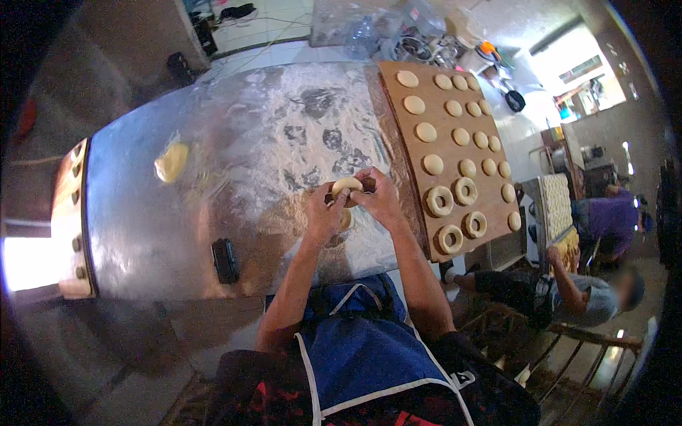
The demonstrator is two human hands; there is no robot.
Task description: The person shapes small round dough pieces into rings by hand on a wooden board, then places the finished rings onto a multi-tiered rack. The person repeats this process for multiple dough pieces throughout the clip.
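My left hand (pixel 325 208) and my right hand (pixel 376 195) pinch a pale ring of dough (pixel 347 183) between them, over the flour-dusted steel table (pixel 234 113). A round piece of dough (pixel 346 222) lies beneath them, partly hidden by my fingers. To the right is a wooden board (pixel 408 177) with several rows of dough rounds (pixel 426 132) and several dough rings (pixel 440 201) near its lower end.
A yellow lump (pixel 170 163) and a black device (pixel 225 260) lie on the table. Another board (pixel 69 213) is at the far left. At right, two people (pixel 590 298) (pixel 607 220) work by a full tray (pixel 554 206). Pots (pixel 415 48) stand behind.
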